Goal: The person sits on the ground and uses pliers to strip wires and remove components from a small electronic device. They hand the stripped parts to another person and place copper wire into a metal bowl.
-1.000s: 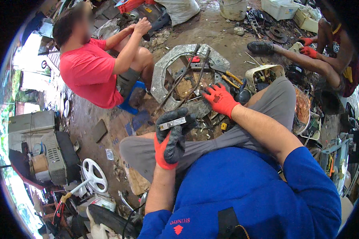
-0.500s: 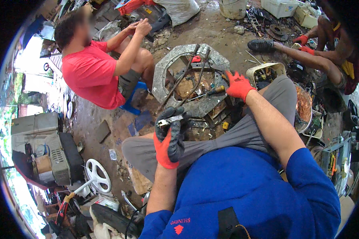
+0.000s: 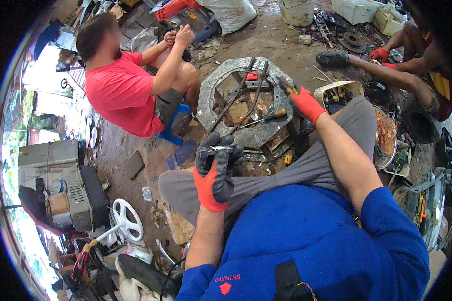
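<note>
My left hand point(image 3: 214, 175), in a red glove with a dark grey palm, is closed around a small, flat, silvery metal piece point(image 3: 217, 149). It is held above my crossed legs, near the front of a grey octagonal metal frame point(image 3: 213, 83). My right hand point(image 3: 308, 105), gloved in red, is closed on a dark hand tool point(image 3: 285, 84) with a bit of yellow at its grip; its exact kind is unclear. The tool is over the frame's right side. Below it, a screwdriver point(image 3: 274, 115) with a yellow and black handle lies across the frame.
Two dark bars point(image 3: 233, 98) cross the frame. A person in a red shirt point(image 3: 120, 93) sits at left on a blue stool point(image 3: 172, 128); another person's leg point(image 3: 386, 78) extends from the right. A scrap-filled tub point(image 3: 356, 88) and a basin of copper-coloured wire point(image 3: 385, 135) stand right.
My right hand has turned, and its tool now points up more steeply. The metal piece in my left hand has turned to lie more level. The view has shifted slightly.
</note>
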The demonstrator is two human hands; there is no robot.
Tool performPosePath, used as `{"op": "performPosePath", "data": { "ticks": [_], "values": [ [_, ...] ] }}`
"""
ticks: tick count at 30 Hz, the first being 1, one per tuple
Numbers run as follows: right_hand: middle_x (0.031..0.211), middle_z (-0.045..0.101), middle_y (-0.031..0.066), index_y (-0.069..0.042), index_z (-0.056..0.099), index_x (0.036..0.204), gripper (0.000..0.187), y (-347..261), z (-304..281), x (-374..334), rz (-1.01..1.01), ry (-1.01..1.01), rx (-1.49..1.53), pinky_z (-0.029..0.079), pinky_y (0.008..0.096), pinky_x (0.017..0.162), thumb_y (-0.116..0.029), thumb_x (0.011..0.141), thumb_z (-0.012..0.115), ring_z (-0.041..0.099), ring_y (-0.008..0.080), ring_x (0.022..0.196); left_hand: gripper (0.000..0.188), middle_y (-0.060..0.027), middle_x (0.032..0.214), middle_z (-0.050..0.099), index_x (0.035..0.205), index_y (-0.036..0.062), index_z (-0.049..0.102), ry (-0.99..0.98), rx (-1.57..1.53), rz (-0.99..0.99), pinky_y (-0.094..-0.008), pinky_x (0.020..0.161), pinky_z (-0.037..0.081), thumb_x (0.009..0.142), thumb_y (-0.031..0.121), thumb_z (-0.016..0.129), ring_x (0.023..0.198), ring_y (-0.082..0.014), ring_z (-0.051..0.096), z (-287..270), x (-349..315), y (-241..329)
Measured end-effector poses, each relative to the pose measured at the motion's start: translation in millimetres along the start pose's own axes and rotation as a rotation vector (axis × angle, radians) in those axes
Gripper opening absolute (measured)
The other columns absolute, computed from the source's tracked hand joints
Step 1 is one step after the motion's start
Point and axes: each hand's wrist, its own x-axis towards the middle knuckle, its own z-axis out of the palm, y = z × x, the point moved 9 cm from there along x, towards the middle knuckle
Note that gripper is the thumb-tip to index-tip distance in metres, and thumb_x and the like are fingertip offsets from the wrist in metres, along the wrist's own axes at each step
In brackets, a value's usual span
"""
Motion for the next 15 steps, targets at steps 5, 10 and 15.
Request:
{"op": "performPosePath", "data": {
  "ticks": [5,10,15],
  "values": [
    [0.100,0.070,0.0125,-0.007,0.065,0.118,0.039,-22,13,-28,0.334,-0.446,1.133,0.054,0.0345,0.062,-0.032,0.093,0.050,0.068,0.0218,0.077,0.046,-0.0149,0.123,0.064,0.143,0.0055,0.042,0.061,0.070,0.001,-0.0411,0.079,0.059,0.101,0.017,0.058,0.096,-0.0274,0.070,-8,-1,1],
    [0.100,0.068,0.0053,-0.005,0.061,0.129,0.040,-80,-21,-87,0.046,-0.663,1.152,0.053,0.0279,0.066,-0.025,0.096,0.052,0.065,0.0154,0.079,0.046,-0.0139,0.121,0.065,0.143,0.0049,0.042,0.027,0.093,0.019,-0.0413,0.080,0.058,0.101,0.017,0.058,0.101,-0.0286,0.068,-7,8,-1],
    [0.103,0.064,0.0087,-0.008,0.060,0.129,0.050,-119,-30,-148,-0.251,-0.435,0.843,0.054,0.0348,0.079,-0.016,0.082,0.074,0.064,0.0214,0.089,0.036,-0.0105,0.117,0.067,0.135,-0.0002,0.053,0.110,0.099,0.051,-0.0343,0.088,0.055,0.100,0.006,0.057,0.104,-0.0204,0.066,-3,14,3]
  ]
}}
